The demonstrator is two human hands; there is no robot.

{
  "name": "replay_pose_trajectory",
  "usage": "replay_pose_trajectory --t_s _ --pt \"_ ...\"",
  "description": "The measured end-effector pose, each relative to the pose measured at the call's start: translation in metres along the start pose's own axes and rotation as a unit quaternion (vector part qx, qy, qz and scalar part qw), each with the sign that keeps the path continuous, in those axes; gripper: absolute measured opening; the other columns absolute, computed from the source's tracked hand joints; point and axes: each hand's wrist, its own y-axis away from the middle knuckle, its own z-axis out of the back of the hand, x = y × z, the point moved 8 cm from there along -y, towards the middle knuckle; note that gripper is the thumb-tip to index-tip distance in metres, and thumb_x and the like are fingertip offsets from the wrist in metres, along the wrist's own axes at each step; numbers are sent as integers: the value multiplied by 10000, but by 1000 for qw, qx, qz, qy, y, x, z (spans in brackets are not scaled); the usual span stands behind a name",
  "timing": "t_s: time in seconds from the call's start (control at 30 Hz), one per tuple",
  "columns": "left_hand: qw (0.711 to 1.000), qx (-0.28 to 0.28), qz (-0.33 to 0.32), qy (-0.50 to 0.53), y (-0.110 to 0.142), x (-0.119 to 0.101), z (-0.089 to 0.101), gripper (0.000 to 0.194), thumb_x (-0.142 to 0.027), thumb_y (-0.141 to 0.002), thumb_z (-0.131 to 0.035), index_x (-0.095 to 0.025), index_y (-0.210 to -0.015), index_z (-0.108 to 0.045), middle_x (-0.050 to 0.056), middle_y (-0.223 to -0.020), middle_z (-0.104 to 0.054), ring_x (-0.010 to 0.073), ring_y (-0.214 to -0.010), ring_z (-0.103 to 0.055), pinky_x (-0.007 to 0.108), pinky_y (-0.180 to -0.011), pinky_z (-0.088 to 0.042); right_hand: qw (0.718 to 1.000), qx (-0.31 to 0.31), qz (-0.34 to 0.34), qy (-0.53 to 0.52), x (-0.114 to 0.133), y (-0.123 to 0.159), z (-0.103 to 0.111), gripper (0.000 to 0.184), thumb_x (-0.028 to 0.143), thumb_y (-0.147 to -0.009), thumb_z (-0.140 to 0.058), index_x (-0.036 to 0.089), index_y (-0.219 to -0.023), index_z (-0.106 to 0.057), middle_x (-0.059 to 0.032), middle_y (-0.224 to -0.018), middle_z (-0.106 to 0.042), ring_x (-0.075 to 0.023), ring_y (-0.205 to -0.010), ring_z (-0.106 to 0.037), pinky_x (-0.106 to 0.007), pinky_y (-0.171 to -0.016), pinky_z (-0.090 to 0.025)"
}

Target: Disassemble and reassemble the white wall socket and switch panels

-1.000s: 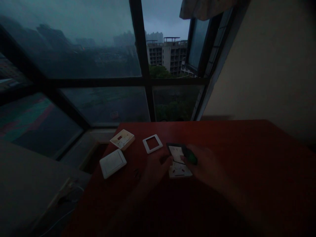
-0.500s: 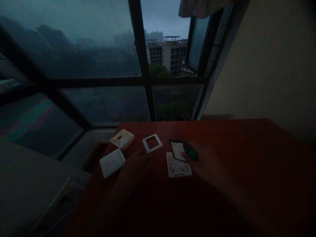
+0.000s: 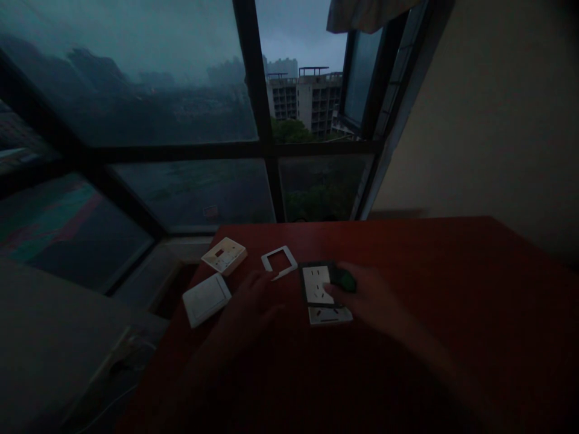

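Note:
My right hand [image 3: 362, 290] is closed on a wall socket [image 3: 315, 280] with a white slotted face and a dark grey surround. A dark green rounded thing [image 3: 345, 280], perhaps a tool handle, is in the same hand. Below the socket lies a white plate [image 3: 328, 316] with slots, partly covered by it. My left hand [image 3: 251, 304] is over the table with fingers and thumb apart. Its fingertips overlap the near-left corner of a white square frame [image 3: 292, 259]; whether they touch is unclear.
Left of my left hand lies a white wall switch [image 3: 205, 299]. Behind that sits a cream mounting box [image 3: 225, 254] near the left edge of the reddish-brown table [image 3: 425, 253]. Windows [image 3: 190, 187] stand beyond the table, and a wall [image 3: 488, 120] rises at the right.
My left hand has let go of the socket and moved left, then slightly towards the white frame. My right hand lifted and tilted the socket, then lowered it over the slotted plate.

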Motion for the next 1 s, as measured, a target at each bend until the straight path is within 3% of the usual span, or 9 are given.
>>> replay_pose_trajectory --t_s 0.07,0.13,0.27,0.43,0.53,0.67,0.77,1.0 --pt "999 -16 -45 21 -3 -21 -8 812 -400 -716 -740 -292 -1408 -329 106 -1429 -361 328 -1275 -416 501 -1019 -409 1000 14 2 -12 1 0 -5 117 281 -819 -592 200 -888 -640 -21 -850 -706 -167 -727 -633 -255 -611 -442" --pt "994 -8 -106 14 -5 -46 -20 965 -413 -652 -793 -300 -1448 -258 114 -1477 -315 352 -1324 -359 525 -1058 -366 999 32 12 -38 5 1 -10 108 273 -813 -596 201 -882 -637 -11 -840 -698 -160 -722 -626 -247 -610 -443" --pt "988 4 -153 -22 -11 -73 -32 921 -377 -714 -752 -266 -1469 -236 131 -1453 -377 348 -1317 -373 517 -1078 -337 995 52 19 -79 4 5 -13 108 287 -826 -576 197 -862 -625 1 -833 -684 -147 -717 -619 -234 -613 -446" --pt "992 20 -112 -54 -8 -60 -29 925 -327 -678 -778 -269 -1455 -280 119 -1454 -398 350 -1303 -395 517 -1067 -347 999 8 -27 46 -28 3 1 154 298 -855 -532 195 -910 -632 -37 -840 -698 -175 -750 -642 -262 -643 -441" --pt "994 18 -97 -55 0 -49 -25 908 -286 -696 -759 -302 -1458 -267 88 -1474 -386 332 -1312 -396 504 -1073 -349 988 -3 -61 145 -48 3 -2 200 299 -860 -525 202 -993 -637 -74 -914 -715 -205 -817 -664 -284 -691 -441" --pt "996 7 -71 -51 10 -36 -21 854 -294 -708 -745 -300 -1442 -308 93 -1454 -416 334 -1294 -422 508 -1054 -377 985 11 -71 159 -61 6 -20 306 238 -807 -576 197 -1106 -627 -96 -999 -720 -223 -897 -671 -287 -734 -454" --pt "997 16 -59 -48 13 -29 -24 846 -285 -692 -753 -299 -1429 -340 97 -1444 -430 341 -1286 -432 519 -1049 -380 985 15 -73 158 -67 5 -21 380 167 -752 -599 203 -1129 -632 -83 -1007 -728 -217 -900 -679 -280 -748 -467" --pt "995 69 -48 -47 16 -26 -44 855 -304 -681 -766 -285 -1427 -349 109 -1444 -435 350 -1296 -417 534 -1054 -363 982 -40 -104 153 -83 -4 21 433 193 -774 -563 159 -1205 -598 -119 -1123 -697 -234 -978 -666 -324 -844 -476"
